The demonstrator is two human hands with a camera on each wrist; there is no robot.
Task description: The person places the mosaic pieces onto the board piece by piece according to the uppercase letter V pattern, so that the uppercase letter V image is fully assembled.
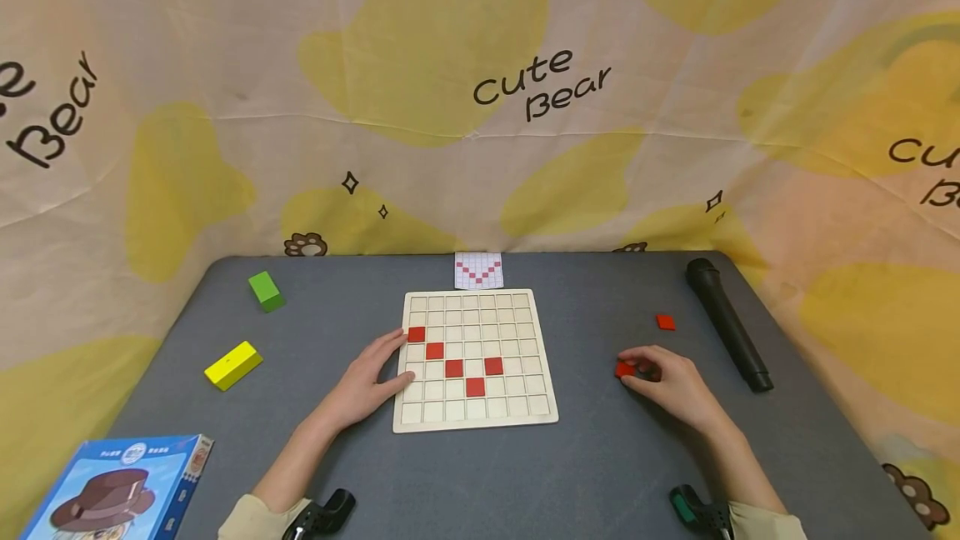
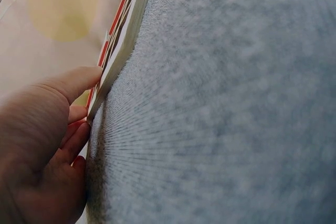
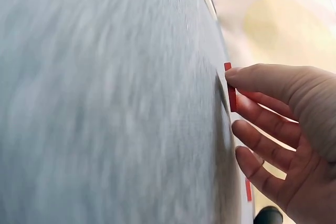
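A white grid board (image 1: 476, 425) lies on the grey table with several red square tiles (image 1: 435, 351) on its cells. My left hand (image 1: 365, 379) rests at the board's left edge, fingers extended; in the left wrist view the thumb (image 2: 84, 81) touches the board's side. To the right of the board, my right hand (image 1: 671, 386) pinches a red square tile (image 1: 624, 369) between thumb and fingers. The right wrist view shows that tile (image 3: 231, 88) edge-on, slightly above the table surface. Another red tile (image 1: 665, 322) lies beyond the right hand.
Behind the board stands a small pattern card (image 1: 478, 271) with a pink V of squares. A black microphone (image 1: 727, 323) lies at the right. On the left are a green block (image 1: 267, 292), a yellow block (image 1: 233, 366) and a blue box (image 1: 123, 482) with a hat picture.
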